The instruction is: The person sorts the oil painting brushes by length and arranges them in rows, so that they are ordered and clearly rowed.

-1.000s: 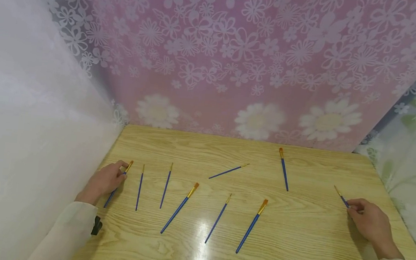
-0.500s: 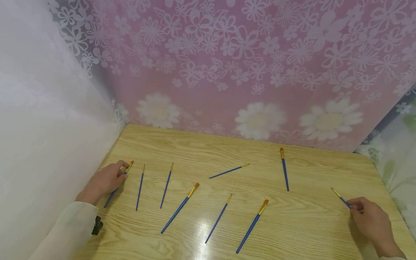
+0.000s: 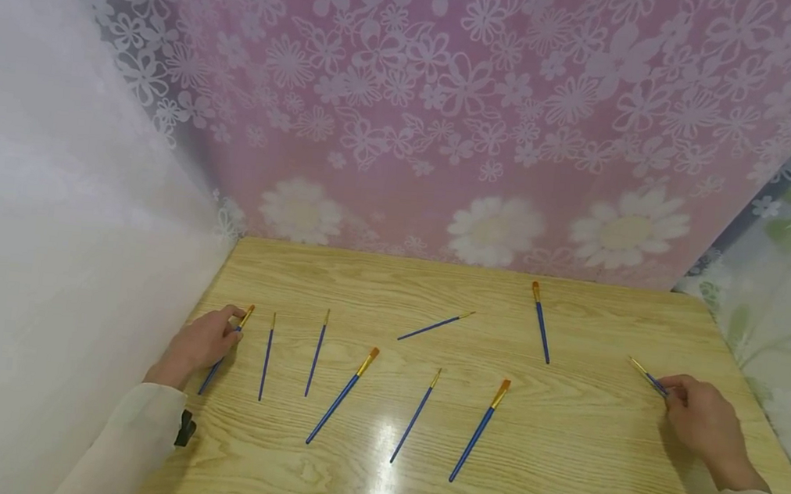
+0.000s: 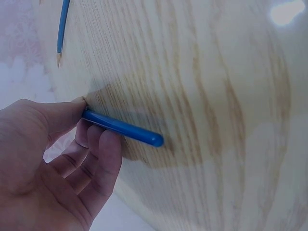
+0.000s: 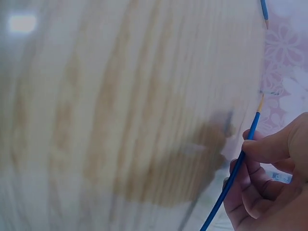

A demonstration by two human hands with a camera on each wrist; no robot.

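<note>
At the left side of the table my left hand (image 3: pixel 199 346) pinches a blue paintbrush (image 3: pixel 211 376) with an orange-brown tip. In the left wrist view the brush's rounded handle end (image 4: pixel 139 134) sticks out past thumb and fingers. On the right side my right hand (image 3: pixel 705 423) holds a thin blue paintbrush (image 3: pixel 646 372) between thumb and fingers, its gold tip pointing to the far left. The right wrist view shows its long handle (image 5: pixel 224 192) running down across the curled fingers. Nearest my left hand lies another slim paintbrush (image 3: pixel 266 361).
More paintbrushes lie apart on the wooden table (image 3: pixel 574 467): a slim one (image 3: pixel 316 354), a wide one (image 3: pixel 340 399), a slanted one (image 3: pixel 434 326) and several others. A pink floral backdrop (image 3: pixel 406 122) stands at the far edge, a white wall (image 3: pixel 75 195) at left.
The tip of the brush in my right hand has swung a little left and toward me, then stayed there. My left hand and the lying brushes have not visibly moved.
</note>
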